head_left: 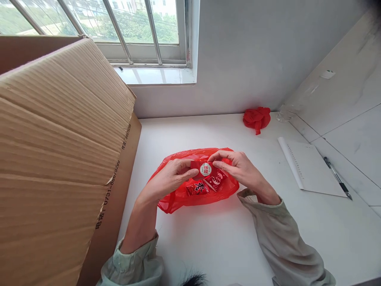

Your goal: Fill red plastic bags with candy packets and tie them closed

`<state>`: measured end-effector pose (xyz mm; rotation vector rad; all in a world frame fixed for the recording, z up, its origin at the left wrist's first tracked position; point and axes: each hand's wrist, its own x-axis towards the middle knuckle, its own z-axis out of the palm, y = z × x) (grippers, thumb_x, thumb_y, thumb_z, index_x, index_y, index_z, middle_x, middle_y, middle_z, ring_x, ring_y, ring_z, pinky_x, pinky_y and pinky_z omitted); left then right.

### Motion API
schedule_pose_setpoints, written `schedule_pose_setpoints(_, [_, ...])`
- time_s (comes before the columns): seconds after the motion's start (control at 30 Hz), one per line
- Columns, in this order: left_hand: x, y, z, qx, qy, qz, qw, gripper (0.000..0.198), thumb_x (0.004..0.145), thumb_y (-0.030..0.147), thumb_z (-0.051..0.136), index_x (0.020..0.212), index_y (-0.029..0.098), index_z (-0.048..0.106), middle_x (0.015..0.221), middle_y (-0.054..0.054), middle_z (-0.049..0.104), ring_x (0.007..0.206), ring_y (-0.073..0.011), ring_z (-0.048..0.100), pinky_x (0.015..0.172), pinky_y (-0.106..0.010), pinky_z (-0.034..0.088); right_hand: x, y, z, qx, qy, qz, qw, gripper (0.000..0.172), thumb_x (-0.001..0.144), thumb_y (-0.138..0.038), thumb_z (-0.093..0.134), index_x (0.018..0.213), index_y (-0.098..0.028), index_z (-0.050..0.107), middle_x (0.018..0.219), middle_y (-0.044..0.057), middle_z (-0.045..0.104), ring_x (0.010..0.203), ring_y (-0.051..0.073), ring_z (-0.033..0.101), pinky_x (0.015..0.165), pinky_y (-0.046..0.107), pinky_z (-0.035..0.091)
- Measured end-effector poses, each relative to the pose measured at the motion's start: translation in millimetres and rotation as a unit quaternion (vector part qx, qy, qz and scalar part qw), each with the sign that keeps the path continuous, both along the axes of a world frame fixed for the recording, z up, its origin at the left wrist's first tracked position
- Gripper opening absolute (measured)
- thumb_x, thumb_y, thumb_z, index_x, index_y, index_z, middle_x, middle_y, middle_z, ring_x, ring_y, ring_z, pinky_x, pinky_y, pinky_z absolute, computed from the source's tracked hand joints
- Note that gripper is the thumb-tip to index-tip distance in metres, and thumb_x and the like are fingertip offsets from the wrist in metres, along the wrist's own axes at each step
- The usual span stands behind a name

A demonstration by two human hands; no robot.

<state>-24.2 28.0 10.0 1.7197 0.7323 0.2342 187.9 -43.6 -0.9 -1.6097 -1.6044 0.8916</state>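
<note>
A person's two bare hands are holding a small red packet just right of the frame's centre, above a spread red plastic bag. The packet's long axis is running roughly left to right, and its round white label is facing up toward the viewer, the red characters reading upright. The left hand is pinching the packet's left end between thumb and fingers; the right hand is gripping near its upper right.

Two more red packets are lying on the bag just below — one dark-lettered packet lying nearly level, one white-lettered packet tilting up to the right, its upper part partly hidden by the held packet.

A large cardboard box is filling the left side, covering that part of the white table. A crumpled red bundle is sitting at the upper right, against the wall. At the right, a notepad is lying with a pen slanting along its right edge. A barred window is showing at the upper left.
</note>
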Motion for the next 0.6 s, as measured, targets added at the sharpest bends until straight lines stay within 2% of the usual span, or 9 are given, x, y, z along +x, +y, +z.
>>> schedule_pose_setpoints(0.13, [-0.6, -0.5, 2.5, 0.004, 0.014, -0.001, 1.0, 0.029, 0.093, 0.042, 0.05, 0.086, 0.019, 0.066, 0.089, -0.003, 0.07, 0.086, -0.0194, 0.066, 0.076, -0.029, 0.052, -0.3, -0.2, 0.4, -0.012, 0.01, 0.002, 1.0, 0.015, 0.092, -0.025, 0.055, 0.086, -0.024, 0.069, 0.089, -0.002, 0.072, 0.079, 0.014, 0.062, 0.073, 0.028, 0.044])
schedule_pose_setpoints(0.4, [0.2, -1.3, 3.1, 0.02, 0.011, 0.01, 1.0, 0.026, 0.092, 0.038, 0.049, 0.084, 0.021, 0.068, 0.09, -0.002, 0.072, 0.09, -0.0196, 0.066, 0.08, -0.029, 0.052, -2.2, 0.3, -1.3, -0.007, 0.014, -0.002, 1.0, 0.012, 0.09, -0.022, 0.056, 0.082, -0.023, 0.065, 0.086, -0.003, 0.07, 0.08, 0.014, 0.061, 0.075, 0.027, 0.044])
schedule_pose_setpoints(0.5, [1.8, -1.8, 1.6, 0.028, 0.023, 0.029, 0.999, 0.024, 0.092, 0.036, 0.049, 0.084, 0.021, 0.067, 0.091, -0.002, 0.073, 0.09, -0.0191, 0.067, 0.079, -0.029, 0.051, -5.9, 1.6, -1.7, 0.02, -0.038, -0.037, 0.998, 0.012, 0.089, -0.019, 0.057, 0.08, -0.023, 0.064, 0.085, -0.003, 0.07, 0.081, 0.015, 0.062, 0.077, 0.029, 0.044])
schedule_pose_setpoints(0.6, [3.0, -1.6, -1.1, 0.057, 0.058, 0.062, 0.995, 0.025, 0.091, 0.033, 0.05, 0.077, 0.019, 0.064, 0.084, 0.0, 0.072, 0.082, -0.0176, 0.066, 0.07, -0.027, 0.047, -9.9, 1.4, -0.8, 0.061, -0.109, -0.078, 0.989, 0.007, 0.087, -0.017, 0.061, 0.083, -0.022, 0.064, 0.087, -0.001, 0.071, 0.084, 0.017, 0.064, 0.081, 0.032, 0.044])
